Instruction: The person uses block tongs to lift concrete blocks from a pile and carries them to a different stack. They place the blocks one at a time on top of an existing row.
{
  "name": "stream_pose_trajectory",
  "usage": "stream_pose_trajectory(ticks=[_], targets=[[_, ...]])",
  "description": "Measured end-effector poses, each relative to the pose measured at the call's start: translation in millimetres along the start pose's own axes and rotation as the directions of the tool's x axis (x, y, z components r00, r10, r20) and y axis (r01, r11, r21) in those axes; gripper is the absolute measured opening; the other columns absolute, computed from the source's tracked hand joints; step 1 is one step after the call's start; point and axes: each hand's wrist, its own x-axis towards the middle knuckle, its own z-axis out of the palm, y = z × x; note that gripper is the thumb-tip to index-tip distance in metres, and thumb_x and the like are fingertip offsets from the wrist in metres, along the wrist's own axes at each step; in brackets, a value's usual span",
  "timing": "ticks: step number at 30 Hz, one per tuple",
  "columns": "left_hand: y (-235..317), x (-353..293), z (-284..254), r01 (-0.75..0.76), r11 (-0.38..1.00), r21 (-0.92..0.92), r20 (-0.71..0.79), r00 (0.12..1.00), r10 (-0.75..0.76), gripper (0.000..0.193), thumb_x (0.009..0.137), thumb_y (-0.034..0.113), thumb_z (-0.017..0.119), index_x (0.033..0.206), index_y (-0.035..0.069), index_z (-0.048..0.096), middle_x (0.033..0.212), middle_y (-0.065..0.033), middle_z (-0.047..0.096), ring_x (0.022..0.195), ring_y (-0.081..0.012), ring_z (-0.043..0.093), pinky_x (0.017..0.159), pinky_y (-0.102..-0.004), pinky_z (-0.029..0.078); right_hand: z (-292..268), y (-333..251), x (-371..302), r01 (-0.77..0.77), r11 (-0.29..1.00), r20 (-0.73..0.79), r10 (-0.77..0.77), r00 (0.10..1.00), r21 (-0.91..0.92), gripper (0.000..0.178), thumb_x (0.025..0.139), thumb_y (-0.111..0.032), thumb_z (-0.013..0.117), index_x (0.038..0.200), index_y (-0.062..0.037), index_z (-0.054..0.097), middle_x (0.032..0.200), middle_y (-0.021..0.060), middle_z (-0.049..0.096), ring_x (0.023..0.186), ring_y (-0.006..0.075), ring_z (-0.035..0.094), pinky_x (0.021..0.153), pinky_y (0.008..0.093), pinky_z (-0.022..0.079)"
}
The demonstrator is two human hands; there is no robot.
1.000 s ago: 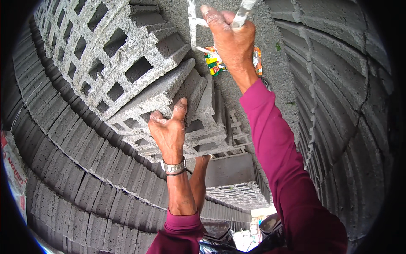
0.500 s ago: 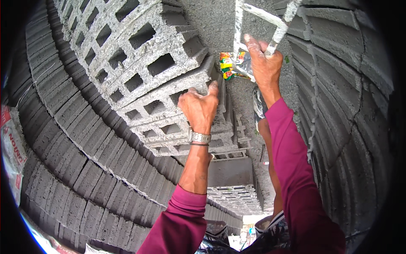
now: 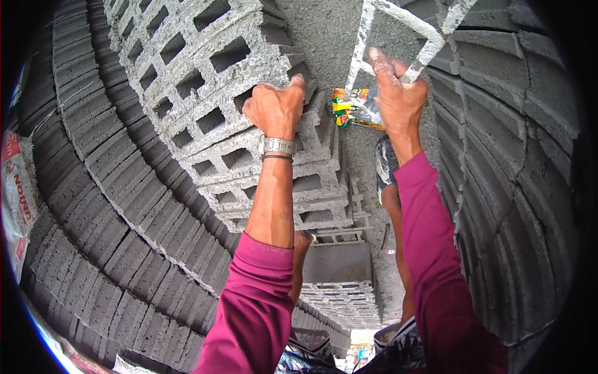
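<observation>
My left hand (image 3: 274, 109), with a metal watch at its wrist, curls over a grey hollow concrete block (image 3: 228, 112) in a leaning row. Its fingers hook in around a hole and the thumb presses the block's end; the fingertips are hidden. My right hand (image 3: 402, 90) is wrapped around a bar of a white-spattered metal frame (image 3: 405, 19), held to the right of the row. Behind the frame's lower end, a bright red, yellow and green packet (image 3: 344, 107) lies on the gritty ground.
Long curved rows of stacked blocks (image 3: 118, 187) fill the left side. A tall wall of blocks (image 3: 498, 156) stands close on the right. A printed sack (image 3: 18, 193) sits at the left edge. Near my legs is a lower block stack (image 3: 339, 262).
My left hand has moved away from me, from a nearer block to the one beyond it in the row. The right hand keeps its grip on the frame; the view has shifted slightly.
</observation>
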Motion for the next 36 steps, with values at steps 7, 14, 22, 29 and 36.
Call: stream_pose_trajectory(ticks=[7,14,22,29,36], targets=[[-31,-21,-36,0.034,0.911,-0.412,0.068,0.998,-0.006,0.05,0.069,0.038,0.083,0.06,-0.003,0.056,0.061,-0.008,0.057,0.056,-0.0179,0.048,0.056,-0.035,0.043,3,-1,16,0.196,0.98,0.047,-0.196,0.979,-0.007,0.037,0.091,-0.02,0.071,0.062,0.0,0.058,0.056,-0.0076,0.039,0.056,0.0035,0.034,0.049,0.0266,0.03],[-30,-26,-57,0.035,0.911,-0.412,0.127,0.992,0.019,0.054,0.072,0.036,0.083,0.055,0.006,0.041,0.056,0.0003,0.044,0.055,-0.0111,0.035,0.047,-0.031,0.031,49,-35,58,0.35,0.928,-0.012,-0.352,0.936,0.126,0.034,0.093,-0.015,0.066,0.061,-0.0055,0.057,0.055,-0.0068,0.044,0.053,0.0032,0.038,0.047,0.0269,0.028],[-26,-27,-49,0.007,0.919,-0.394,0.123,0.991,0.045,0.055,0.074,0.037,0.083,0.056,0.01,0.038,0.056,0.0025,0.04,0.055,-0.01,0.032,0.047,-0.0302,0.027,87,57,79,0.145,0.976,-0.036,-0.141,0.989,0.161,0.037,0.086,-0.024,0.071,0.062,0.0004,0.058,0.048,0.0011,0.048,0.048,0.0086,0.045,0.048,0.0331,0.038],[-32,-28,-57,0.023,0.942,-0.336,0.102,0.995,0.012,0.055,0.074,0.038,0.082,0.055,0.01,0.039,0.056,0.0025,0.04,0.055,-0.0105,0.032,0.047,-0.031,0.028,80,17,68,0.203,0.977,0.066,-0.208,0.976,0.07,0.035,0.086,-0.029,0.071,0.067,-0.0002,0.066,0.052,0.0067,0.058,0.051,0.0115,0.053,0.051,0.0335,0.045],[-23,-18,-32,0.002,0.955,-0.298,0.107,0.994,0.032,0.062,0.07,0.046,0.082,0.053,0.0,0.045,0.053,-0.0089,0.052,0.051,-0.0176,0.044,0.052,-0.0386,0.041,78,53,65,0.072,0.997,-0.013,-0.072,0.997,-0.009,0.026,0.091,-0.024,0.067,0.08,-0.0006,0.073,0.064,0.0073,0.066,0.057,0.0122,0.059,0.054,0.0315,0.046]])
